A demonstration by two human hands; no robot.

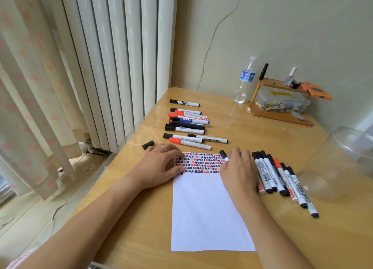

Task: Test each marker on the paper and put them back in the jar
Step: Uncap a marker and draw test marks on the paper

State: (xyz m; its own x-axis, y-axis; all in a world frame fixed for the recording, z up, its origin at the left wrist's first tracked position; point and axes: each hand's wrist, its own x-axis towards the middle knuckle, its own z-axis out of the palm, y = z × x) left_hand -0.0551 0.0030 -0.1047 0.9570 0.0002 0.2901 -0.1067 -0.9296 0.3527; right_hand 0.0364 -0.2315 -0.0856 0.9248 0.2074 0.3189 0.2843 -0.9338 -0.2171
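Now right hand point(239, 168) grips marker point(224, 155) over paper point(210, 212).

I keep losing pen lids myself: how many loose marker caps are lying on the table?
1: a black cap on the table, just beyond the left hand resting on the paper. Others may be hidden from view.
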